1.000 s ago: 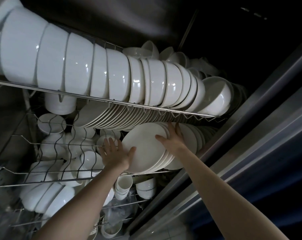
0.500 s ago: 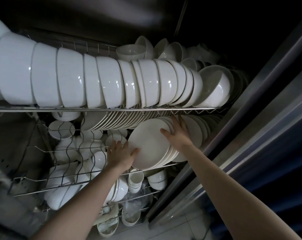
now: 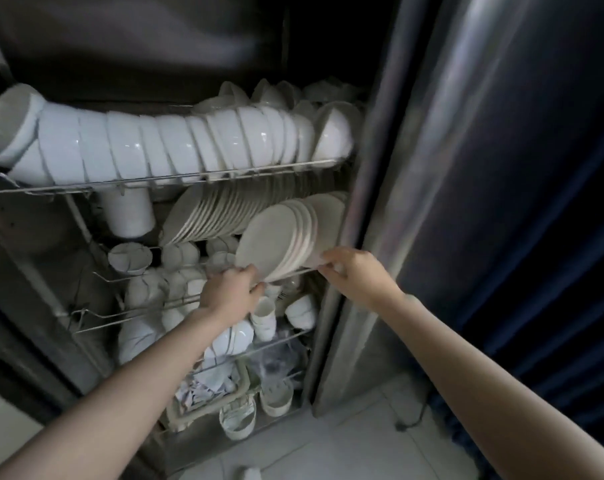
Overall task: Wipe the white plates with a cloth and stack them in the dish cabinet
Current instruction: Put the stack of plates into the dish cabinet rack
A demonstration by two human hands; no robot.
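Stack of white round ceramic plates (image 3: 280,237) stands on edge, tilted, at centre of frame, on the mid wire rack shelf (image 3: 295,273) inside the steel dish cabinet (image 3: 138,39), w/ its flat face turned toward lower left of frame. Approx. five or six rims show, packed tight against each other.

Left hand (image 3: 229,294) comes in from lower left. Its fingers are curled at the stack's lower-left rim w/ the thumb just below, holding the front plate's bottom edge.

Right hand (image 3: 352,271) comes in from lower right, fingers bent at the stack's lower-right rim, right where the wire rail runs. The pic is blurred there, so can't tell if it grips a plate, grips the rail or only touches.

Behind the stack, toward centre-left, a row of thinner white plates (image 3: 210,216) leans the same way. Above it, across upper left to centre, a row of glossy white ceramic bowls (image 3: 176,147) lies nested on its side on the top rack. Below the hands, small white cups (image 3: 264,317) sit on a lower rack. Brushed steel cabinet door (image 3: 467,168) fills the right of frame, and pale tiled floor (image 3: 345,431) shows at bottom centre.
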